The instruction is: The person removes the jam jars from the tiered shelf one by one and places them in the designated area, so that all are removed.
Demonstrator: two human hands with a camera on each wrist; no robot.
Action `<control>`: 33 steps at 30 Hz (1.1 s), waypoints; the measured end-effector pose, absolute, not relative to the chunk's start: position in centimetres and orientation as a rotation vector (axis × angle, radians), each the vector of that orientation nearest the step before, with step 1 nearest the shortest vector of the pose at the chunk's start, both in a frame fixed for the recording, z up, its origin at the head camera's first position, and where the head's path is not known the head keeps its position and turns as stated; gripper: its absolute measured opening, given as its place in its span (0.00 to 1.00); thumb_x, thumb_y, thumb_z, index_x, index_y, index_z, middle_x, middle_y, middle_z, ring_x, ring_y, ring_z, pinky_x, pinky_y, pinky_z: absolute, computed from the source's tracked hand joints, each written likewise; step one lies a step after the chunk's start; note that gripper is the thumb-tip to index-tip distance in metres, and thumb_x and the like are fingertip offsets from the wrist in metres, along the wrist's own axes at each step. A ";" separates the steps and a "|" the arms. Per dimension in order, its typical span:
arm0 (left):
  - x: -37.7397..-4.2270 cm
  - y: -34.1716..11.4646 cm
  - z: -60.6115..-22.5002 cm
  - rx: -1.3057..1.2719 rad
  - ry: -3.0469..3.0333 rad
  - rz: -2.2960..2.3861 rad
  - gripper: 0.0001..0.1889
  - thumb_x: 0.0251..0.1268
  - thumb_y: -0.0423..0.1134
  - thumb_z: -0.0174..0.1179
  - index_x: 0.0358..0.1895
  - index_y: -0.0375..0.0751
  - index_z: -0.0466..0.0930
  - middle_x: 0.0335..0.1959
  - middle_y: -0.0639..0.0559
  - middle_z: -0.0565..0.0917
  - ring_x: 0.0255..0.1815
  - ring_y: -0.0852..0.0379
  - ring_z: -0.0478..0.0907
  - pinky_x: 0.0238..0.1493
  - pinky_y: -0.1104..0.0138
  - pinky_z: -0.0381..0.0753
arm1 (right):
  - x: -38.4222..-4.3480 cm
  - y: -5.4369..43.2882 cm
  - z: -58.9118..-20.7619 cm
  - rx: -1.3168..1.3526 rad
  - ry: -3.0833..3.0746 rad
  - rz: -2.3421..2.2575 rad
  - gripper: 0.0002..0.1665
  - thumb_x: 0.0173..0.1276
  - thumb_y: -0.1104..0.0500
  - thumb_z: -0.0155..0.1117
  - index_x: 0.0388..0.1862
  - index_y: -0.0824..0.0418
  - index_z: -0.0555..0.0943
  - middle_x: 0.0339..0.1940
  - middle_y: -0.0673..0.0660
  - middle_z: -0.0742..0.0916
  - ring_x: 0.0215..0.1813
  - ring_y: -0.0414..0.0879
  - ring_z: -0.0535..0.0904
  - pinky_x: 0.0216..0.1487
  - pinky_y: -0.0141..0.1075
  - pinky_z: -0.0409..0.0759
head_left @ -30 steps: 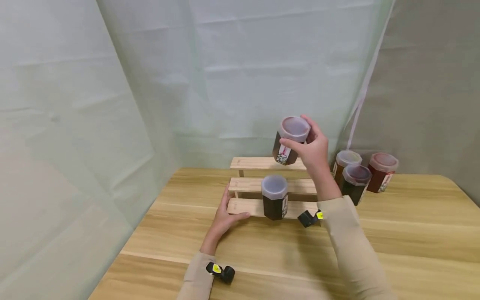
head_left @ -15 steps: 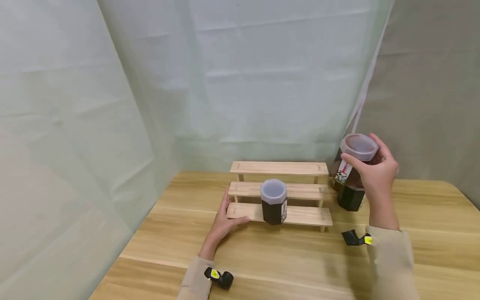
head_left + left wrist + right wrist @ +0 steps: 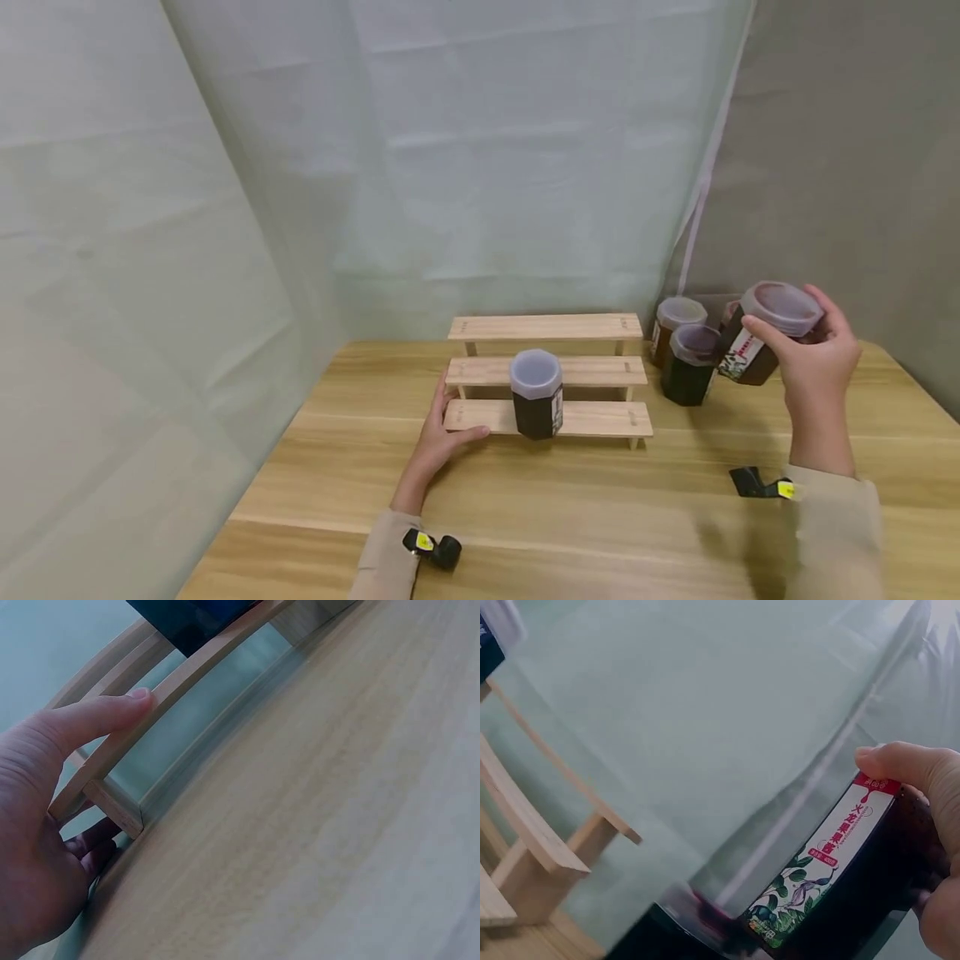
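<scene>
A dark, dragon-fruit-coloured jam jar [image 3: 765,329] with a pale translucent lid is held up, tilted, above the table at the right. My right hand [image 3: 821,375] grips it near the lid, and the right wrist view shows the thumb across its white and red label [image 3: 821,862]. At the left end of a three-tier wooden display rack [image 3: 480,371], my left hand [image 3: 438,437] holds on, thumb against the front edge of the lowest board and fingers round the end post [image 3: 116,810]. One dark lidded jar [image 3: 537,400] stands upright on that lowest board.
Just right of the rack, a dark jar [image 3: 690,371] and an amber jar [image 3: 675,329] stand on the wooden table [image 3: 570,517]. Another lid [image 3: 729,312] peeks out behind the held jar. A pale curtain [image 3: 487,167] hangs close behind the rack.
My right hand has carried the jar from above the rack's top board over to the right, past the standing jars. My left hand stays at the rack's left end.
</scene>
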State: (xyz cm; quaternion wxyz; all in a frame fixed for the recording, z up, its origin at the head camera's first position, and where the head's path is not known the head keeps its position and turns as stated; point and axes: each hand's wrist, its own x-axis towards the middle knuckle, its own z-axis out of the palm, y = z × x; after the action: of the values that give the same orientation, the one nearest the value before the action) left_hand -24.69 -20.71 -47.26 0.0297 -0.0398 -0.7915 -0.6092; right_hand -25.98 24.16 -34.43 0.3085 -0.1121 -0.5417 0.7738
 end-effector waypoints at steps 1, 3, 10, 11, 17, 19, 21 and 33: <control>-24.6 -20.7 -47.2 -0.117 -2.441 -1.880 0.63 0.48 0.36 0.76 0.79 0.65 0.36 0.73 0.35 0.63 0.68 0.38 0.68 0.71 0.45 0.64 | -25.8 24.4 -34.5 -0.303 -1.427 2.049 0.46 0.41 0.78 0.77 0.62 0.56 0.77 0.49 0.48 0.80 0.52 0.39 0.76 0.41 0.16 0.77; -24.6 -20.8 -47.3 -0.099 -2.440 -1.882 0.63 0.48 0.35 0.76 0.79 0.67 0.36 0.73 0.36 0.64 0.68 0.38 0.68 0.71 0.45 0.63 | -25.7 24.7 -34.6 -0.314 -1.420 2.051 0.46 0.41 0.79 0.77 0.62 0.56 0.77 0.50 0.48 0.80 0.53 0.40 0.76 0.41 0.16 0.77; -24.5 -20.7 -47.2 -0.120 -2.461 -1.875 0.63 0.48 0.36 0.76 0.79 0.65 0.35 0.74 0.35 0.62 0.70 0.37 0.66 0.72 0.44 0.62 | -25.3 25.6 -35.4 -0.415 -1.513 1.966 0.47 0.43 0.75 0.77 0.64 0.54 0.75 0.55 0.46 0.77 0.58 0.39 0.73 0.46 0.15 0.76; -24.6 -20.7 -47.2 -0.123 -2.466 -1.872 0.63 0.49 0.37 0.76 0.79 0.65 0.35 0.74 0.35 0.62 0.70 0.37 0.66 0.72 0.44 0.61 | -25.3 25.7 -35.5 -0.433 -1.521 1.956 0.47 0.43 0.75 0.78 0.64 0.54 0.74 0.55 0.46 0.77 0.58 0.39 0.73 0.46 0.15 0.75; -24.6 -20.5 -47.2 -0.133 -2.461 -1.888 0.63 0.49 0.36 0.75 0.79 0.64 0.35 0.74 0.35 0.61 0.71 0.36 0.64 0.73 0.43 0.61 | -25.7 26.5 -36.5 -0.542 -1.540 1.956 0.48 0.44 0.74 0.78 0.66 0.52 0.73 0.58 0.45 0.76 0.59 0.37 0.72 0.48 0.14 0.74; -24.6 -20.4 -47.2 -0.137 -2.461 -1.890 0.63 0.49 0.36 0.75 0.79 0.64 0.35 0.74 0.35 0.61 0.71 0.36 0.65 0.73 0.43 0.61 | -25.9 26.7 -36.8 -0.574 -1.534 1.966 0.48 0.45 0.75 0.77 0.66 0.52 0.73 0.59 0.45 0.76 0.60 0.37 0.72 0.51 0.14 0.74; -24.6 -20.4 -47.1 -0.133 -2.457 -1.892 0.63 0.49 0.36 0.76 0.79 0.64 0.35 0.74 0.35 0.61 0.71 0.36 0.65 0.72 0.43 0.61 | -26.0 27.0 -37.1 -0.607 -1.530 1.978 0.48 0.45 0.75 0.76 0.66 0.52 0.72 0.60 0.45 0.75 0.61 0.37 0.71 0.53 0.14 0.73; -24.3 -20.5 -46.4 -0.096 -2.451 -1.888 0.62 0.48 0.34 0.75 0.79 0.63 0.37 0.74 0.34 0.61 0.71 0.36 0.65 0.73 0.44 0.60 | -28.3 27.7 -41.9 -0.689 -1.842 1.838 0.44 0.50 0.65 0.78 0.66 0.50 0.70 0.53 0.38 0.73 0.56 0.32 0.70 0.57 0.19 0.70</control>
State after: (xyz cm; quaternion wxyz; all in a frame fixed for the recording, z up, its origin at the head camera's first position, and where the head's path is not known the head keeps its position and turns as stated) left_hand -24.29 -20.52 -46.35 0.0230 -0.0310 -0.7916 -0.6098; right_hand -28.27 27.70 -41.90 0.2229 -0.2496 -0.6669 0.6657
